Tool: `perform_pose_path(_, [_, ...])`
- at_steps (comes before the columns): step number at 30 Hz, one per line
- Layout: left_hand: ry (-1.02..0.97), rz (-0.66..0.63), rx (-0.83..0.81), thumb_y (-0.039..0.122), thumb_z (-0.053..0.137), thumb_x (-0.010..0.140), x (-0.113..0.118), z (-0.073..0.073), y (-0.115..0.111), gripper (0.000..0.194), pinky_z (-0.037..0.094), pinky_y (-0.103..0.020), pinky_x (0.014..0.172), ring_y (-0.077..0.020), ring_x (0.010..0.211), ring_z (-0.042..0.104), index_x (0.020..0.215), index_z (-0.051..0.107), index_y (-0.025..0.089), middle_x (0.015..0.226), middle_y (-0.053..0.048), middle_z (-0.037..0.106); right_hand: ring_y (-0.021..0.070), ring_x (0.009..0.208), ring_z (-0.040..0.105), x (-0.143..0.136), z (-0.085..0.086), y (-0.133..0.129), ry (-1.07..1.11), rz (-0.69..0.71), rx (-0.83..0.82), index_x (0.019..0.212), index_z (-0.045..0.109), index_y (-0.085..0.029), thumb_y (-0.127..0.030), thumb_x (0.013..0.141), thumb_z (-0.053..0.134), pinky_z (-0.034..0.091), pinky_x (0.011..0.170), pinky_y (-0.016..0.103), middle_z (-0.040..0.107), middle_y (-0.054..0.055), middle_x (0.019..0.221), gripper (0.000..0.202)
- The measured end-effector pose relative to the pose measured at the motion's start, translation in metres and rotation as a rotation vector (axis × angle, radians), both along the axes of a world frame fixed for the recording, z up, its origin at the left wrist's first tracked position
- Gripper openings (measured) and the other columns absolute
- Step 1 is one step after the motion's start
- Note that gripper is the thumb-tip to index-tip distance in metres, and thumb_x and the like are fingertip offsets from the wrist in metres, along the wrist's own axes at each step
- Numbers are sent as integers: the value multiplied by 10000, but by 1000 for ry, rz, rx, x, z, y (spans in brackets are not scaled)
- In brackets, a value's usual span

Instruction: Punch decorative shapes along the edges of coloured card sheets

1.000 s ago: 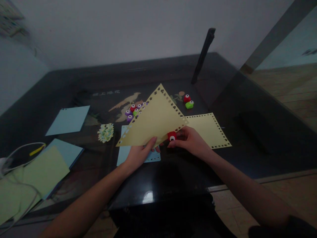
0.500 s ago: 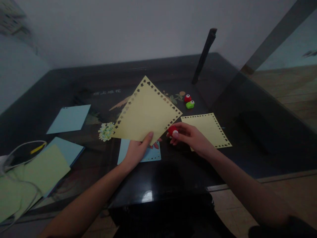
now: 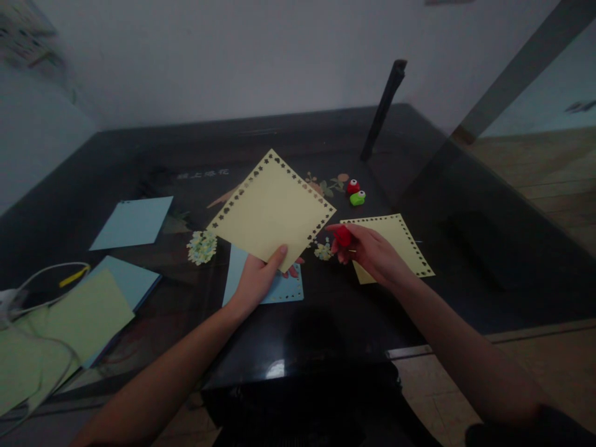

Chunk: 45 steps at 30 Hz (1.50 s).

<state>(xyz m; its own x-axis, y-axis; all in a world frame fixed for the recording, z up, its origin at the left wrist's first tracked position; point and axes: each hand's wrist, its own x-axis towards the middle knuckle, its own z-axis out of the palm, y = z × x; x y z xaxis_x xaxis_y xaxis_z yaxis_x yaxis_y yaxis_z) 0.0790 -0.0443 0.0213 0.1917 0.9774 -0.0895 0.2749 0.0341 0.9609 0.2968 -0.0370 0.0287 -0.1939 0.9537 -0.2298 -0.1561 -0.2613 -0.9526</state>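
Pinched at its near corner, a yellow paper sheet (image 3: 274, 208) is held tilted above the table by my left hand (image 3: 258, 278). Small punched shapes, among them hearts and stars, run along its edges. My right hand (image 3: 372, 251) grips a small red craft punch (image 3: 343, 235), a little right of the sheet and apart from it. Under my left hand lies a blue sheet (image 3: 235, 276) with punched holes along its near edge. Another punched yellow sheet (image 3: 395, 239) rests on the table, partly behind my right hand. Farther back sit a red punch (image 3: 352, 185) and a green punch (image 3: 357, 198).
On the left are a blue sheet (image 3: 133, 222), a stack of green and blue paper (image 3: 88, 313) and a white cable (image 3: 40, 273) lying over it. A black upright bar (image 3: 384, 108) stands at the back right of the dark glossy table (image 3: 335, 335).
My right hand has drawn the red punch away from the yellow sheet's edge, to the right and slightly up. The sheet has shifted slightly in my left hand's grip.
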Motion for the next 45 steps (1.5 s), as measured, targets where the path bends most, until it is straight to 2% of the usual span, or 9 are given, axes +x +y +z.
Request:
perform_pose_path(3, [-61, -14, -12, 395, 471, 872, 0, -1, 0, 388, 467, -240, 525, -120, 487, 553, 752, 675, 88, 618, -81, 685, 141, 611, 540, 1, -1, 0, 46, 1, 26, 951, 612, -198, -402, 866, 442, 410, 558, 306, 616, 44, 748, 279])
perform_pose_path(7, [-81, -40, -18, 398, 470, 878, -1, -3, -1, 391, 453, -231, 511, -118, 489, 556, 791, 680, 80, 628, -90, 690, 129, 615, 507, 1, -4, 1, 63, 24, 37, 820, 594, -188, -343, 835, 458, 344, 490, 278, 606, 61, 796, 207])
perform_pose_path(12, [-69, -107, -12, 423, 454, 879, 3, -2, -5, 419, 471, -232, 525, -125, 504, 579, 814, 683, 78, 652, -93, 701, 74, 505, 364, -5, -4, -2, -95, 67, 26, 658, 527, -181, -437, 794, 563, 217, 432, 236, 448, -19, 604, 292])
perform_pose_path(17, [-29, -143, 1, 410, 446, 880, 6, 3, -9, 406, 480, -234, 538, -129, 520, 591, 827, 686, 87, 630, -78, 694, 66, 499, 373, -11, -7, -7, -167, 66, 37, 753, 601, -171, -403, 673, 720, 235, 443, 229, 509, -21, 630, 273])
perform_pose_path(25, [-10, -163, -13, 380, 433, 883, 5, 4, -10, 394, 468, -224, 530, -119, 513, 581, 834, 686, 82, 626, -76, 688, 58, 470, 352, -11, -8, -8, -157, 37, 32, 739, 631, -161, -345, 671, 727, 210, 428, 228, 512, -23, 588, 218])
perform_pose_path(34, [-41, -166, -30, 398, 446, 885, 5, -2, -9, 414, 461, -221, 532, -120, 504, 567, 819, 698, 75, 584, -71, 672, 65, 480, 363, -10, -9, -8, -193, 42, 44, 733, 622, -159, -383, 693, 709, 229, 444, 230, 530, -18, 601, 243])
perform_pose_path(37, [-44, -154, -35, 390, 447, 882, 4, -2, -8, 411, 455, -221, 525, -118, 491, 553, 809, 699, 74, 571, -68, 664, 77, 504, 393, -9, -9, -7, -210, 56, 55, 758, 611, -165, -381, 701, 698, 276, 465, 233, 540, -17, 627, 239])
perform_pose_path(41, [-41, -113, -28, 394, 449, 875, 3, -1, -5, 409, 450, -227, 523, -122, 480, 539, 773, 697, 85, 540, -61, 648, 122, 680, 518, -6, -10, -4, -209, 55, 129, 839, 565, -191, -264, 662, 715, 412, 632, 267, 589, -7, 781, 244])
perform_pose_path(45, [-62, -42, -15, 403, 472, 857, 1, -3, -2, 398, 453, -237, 529, -135, 487, 549, 709, 680, 98, 525, -59, 634, 157, 834, 559, -2, -13, -1, -186, 86, 155, 964, 504, -209, -155, 696, 602, 448, 707, 297, 617, 34, 975, 290])
